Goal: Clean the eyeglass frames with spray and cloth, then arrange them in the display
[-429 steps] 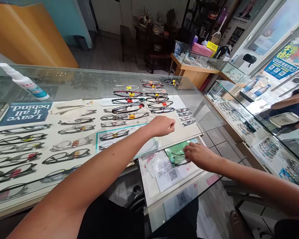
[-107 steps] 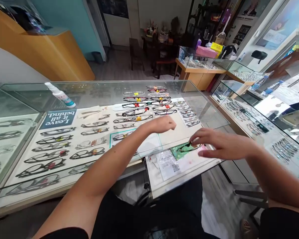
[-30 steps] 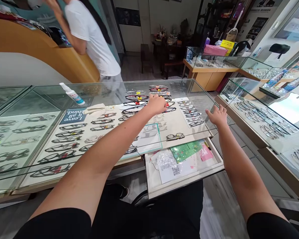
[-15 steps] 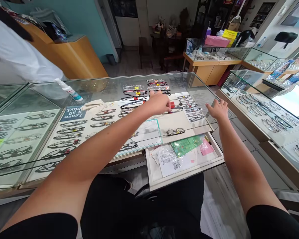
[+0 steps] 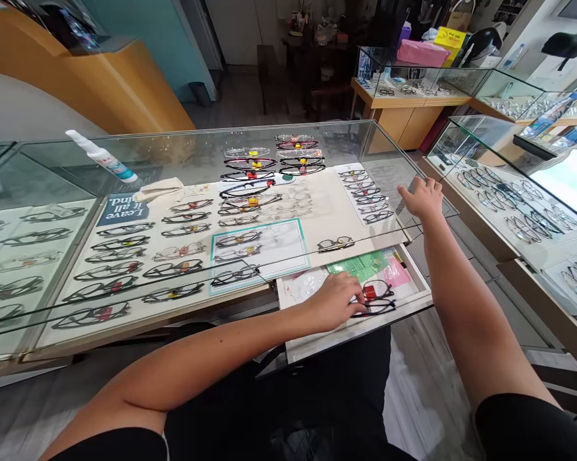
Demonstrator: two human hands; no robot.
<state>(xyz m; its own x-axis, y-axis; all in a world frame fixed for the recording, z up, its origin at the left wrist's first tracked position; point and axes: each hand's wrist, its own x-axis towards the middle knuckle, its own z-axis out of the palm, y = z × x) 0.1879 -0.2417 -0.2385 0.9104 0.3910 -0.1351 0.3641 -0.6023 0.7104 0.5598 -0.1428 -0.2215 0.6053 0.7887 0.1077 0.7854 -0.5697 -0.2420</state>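
My left hand [image 5: 337, 301] is closed on dark-rimmed eyeglasses [image 5: 375, 307] with a red tag between the lenses. It holds them just above the pulled-out drawer [image 5: 300, 349], which has papers, plastic bags, a green card [image 5: 362, 264] and a pink slip [image 5: 398, 271] inside. Whether the hand holds one pair or two I cannot tell. My right hand [image 5: 421, 197] lies on the right edge of the glass display counter [image 5: 389, 153], thumb apart from the fingers, with nothing in it. Another pair of eyeglasses [image 5: 335, 244] sits by itself behind the drawer.
Rows of eyeglasses [image 5: 173, 269] fill the counter's left side; a white card [image 5: 364, 195] bears more at right. A spray bottle [image 5: 103, 157] and a beige cloth [image 5: 159, 190] are near the back left. Another glass case [image 5: 509, 192] stands to the right.
My left hand has come back from over the counter's middle to above the drawer, with the red-tagged eyeglasses in it. My right hand stays on the edge. The person in white has left view.
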